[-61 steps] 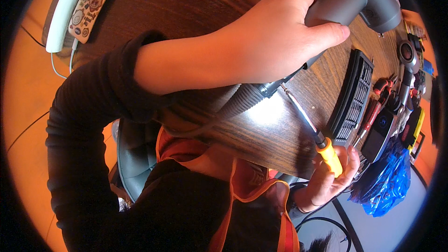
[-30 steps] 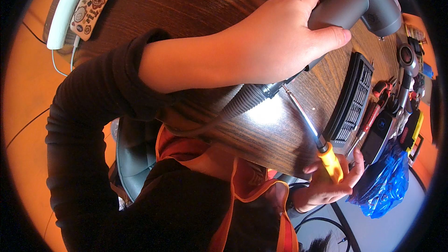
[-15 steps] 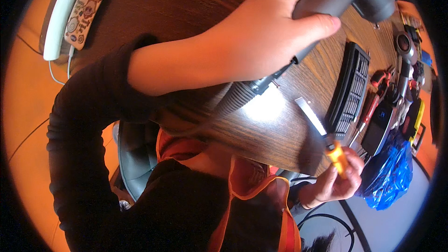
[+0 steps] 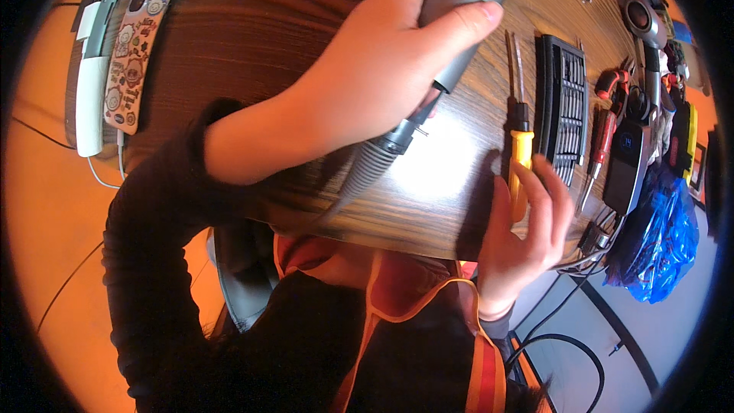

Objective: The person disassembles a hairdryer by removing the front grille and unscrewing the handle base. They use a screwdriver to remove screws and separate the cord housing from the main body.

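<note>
My left hand (image 4: 390, 61) is wrapped round the grey handle of a hair dryer (image 4: 457, 19), held above the wooden table (image 4: 252, 23). A ribbed cord sleeve hangs from the handle's lower end, and the dryer's head is partly cut off by the upper edge. Lying on the table at the right is a yellow-handled screwdriver (image 4: 521, 149), its thin metal shaft pointing away from me. My right hand (image 4: 527, 237) is at its handle, fingers apart, with the thumb on one side and fingertips on the other.
A black case of screwdriver bits (image 4: 564, 99) lies right of the screwdriver. Beyond it are a red screwdriver (image 4: 602, 145), a black device with a display (image 4: 631, 157) and a blue plastic bag (image 4: 657, 241). Far left lies a phone in a patterned case (image 4: 138, 61), with a cable attached.
My right hand has brought the screwdriver from the near table edge down beside the bit case, and its fingers have spread. My left hand has moved slightly left with the hair dryer.
</note>
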The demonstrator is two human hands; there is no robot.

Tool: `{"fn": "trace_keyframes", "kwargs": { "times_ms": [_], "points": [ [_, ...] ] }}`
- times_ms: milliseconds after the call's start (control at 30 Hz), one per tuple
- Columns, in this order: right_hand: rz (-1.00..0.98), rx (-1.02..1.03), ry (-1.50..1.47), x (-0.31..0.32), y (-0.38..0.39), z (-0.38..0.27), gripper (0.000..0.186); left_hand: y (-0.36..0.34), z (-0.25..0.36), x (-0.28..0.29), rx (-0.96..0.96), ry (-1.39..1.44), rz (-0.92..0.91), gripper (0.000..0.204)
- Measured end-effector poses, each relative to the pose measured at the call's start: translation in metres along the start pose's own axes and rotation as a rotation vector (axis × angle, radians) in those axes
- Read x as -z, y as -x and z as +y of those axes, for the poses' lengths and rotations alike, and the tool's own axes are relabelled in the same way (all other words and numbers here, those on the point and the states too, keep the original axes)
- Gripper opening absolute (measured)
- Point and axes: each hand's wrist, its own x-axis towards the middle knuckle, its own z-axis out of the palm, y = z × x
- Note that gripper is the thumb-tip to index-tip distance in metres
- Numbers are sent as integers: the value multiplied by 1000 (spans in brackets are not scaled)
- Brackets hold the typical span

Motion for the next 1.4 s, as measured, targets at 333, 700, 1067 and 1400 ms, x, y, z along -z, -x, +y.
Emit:
{"fn": "trace_keyframes", "kwargs": {
  "times_ms": [333, 700, 1067, 1400],
  "points": [
    [-208, -17, -475, -10, -27, -37, 12, 5, -3, 1, -223, -178, 120, 42],
    [-296, -108, -724, -17, -32, -39, 9, 11, 8, 2, -221, -190, 88, 38],
    [-330, -98, -742, -16, -34, -34, 9, 13, 7, 2, -212, -164, 125, 37],
    [-342, -99, -759, -17, -33, -35, 8, 12, 8, 2, -229, -194, 118, 38]
  ]
}}
